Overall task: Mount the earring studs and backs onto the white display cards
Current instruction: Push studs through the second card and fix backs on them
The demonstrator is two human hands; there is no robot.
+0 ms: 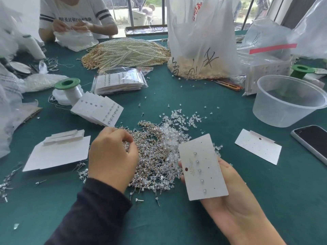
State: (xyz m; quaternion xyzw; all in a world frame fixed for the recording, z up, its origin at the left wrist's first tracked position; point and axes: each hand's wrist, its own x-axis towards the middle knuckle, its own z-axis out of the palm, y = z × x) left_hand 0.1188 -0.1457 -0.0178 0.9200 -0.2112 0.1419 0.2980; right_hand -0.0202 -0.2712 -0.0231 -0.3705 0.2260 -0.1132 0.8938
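The left hand (113,156) hangs knuckles-up over the studs (152,161), fingers curled down into the heap as if picking one out. Whether a stud is already pinched I cannot tell, since the fingertips are hidden. The right hand (230,188) holds a card (203,167), which lies face-up across the palm and tilts toward the person. The thumb is on its left edge and the fingers are behind it, so the holes stay in sight and the back stays reachable. Five studs sit in a column on this card, and the dots beside them look unfilled, so I judge it about half done.

The studs lie loose in a wide pile on the green surface (177,218), directly between the hands. The clear backs (169,135) form a second heap touching its far side, so both are a short reach away.

To the left lies a stack (58,151) of blank cards. Beyond it, finished cards (99,110) are fanned out, likely kept apart from the supply. One blank card (258,145) lies alone to the right, with a phone (313,140) at the edge and a clear tub (290,101) farther off.
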